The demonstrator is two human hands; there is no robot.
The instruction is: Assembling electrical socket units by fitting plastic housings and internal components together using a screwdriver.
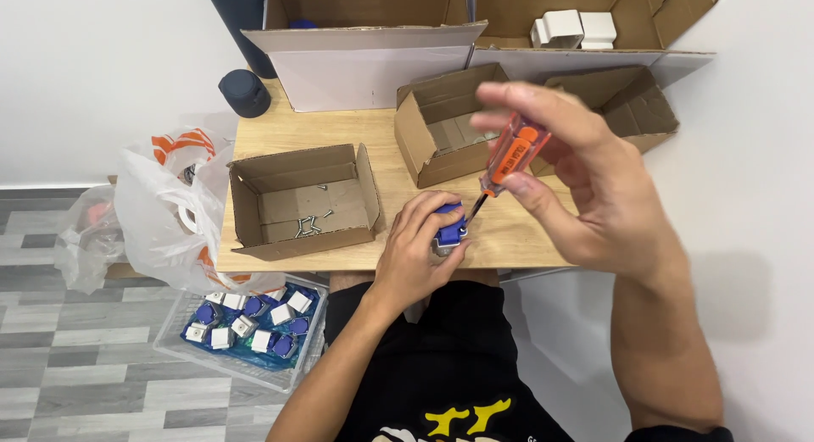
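Hands at work over a wooden bench (pixel 356 128). Left hand (pixel 420 243) is closed around a small blue part (pixel 448 226) at the bench's near edge. Right hand (pixel 585 183) grips an orange-handled screwdriver (pixel 509 158), tip touching the part. Open cardboard box (pixel 301 200) with loose screws (pixel 309 224) sits just left.

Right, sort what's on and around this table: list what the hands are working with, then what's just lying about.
In use:
- left hand gripping the blue part
- right hand holding the orange screwdriver, tip at the part

Lying about:
- box with loose screws
- empty cardboard box
- plastic bag
- floor tray of blue and white parts
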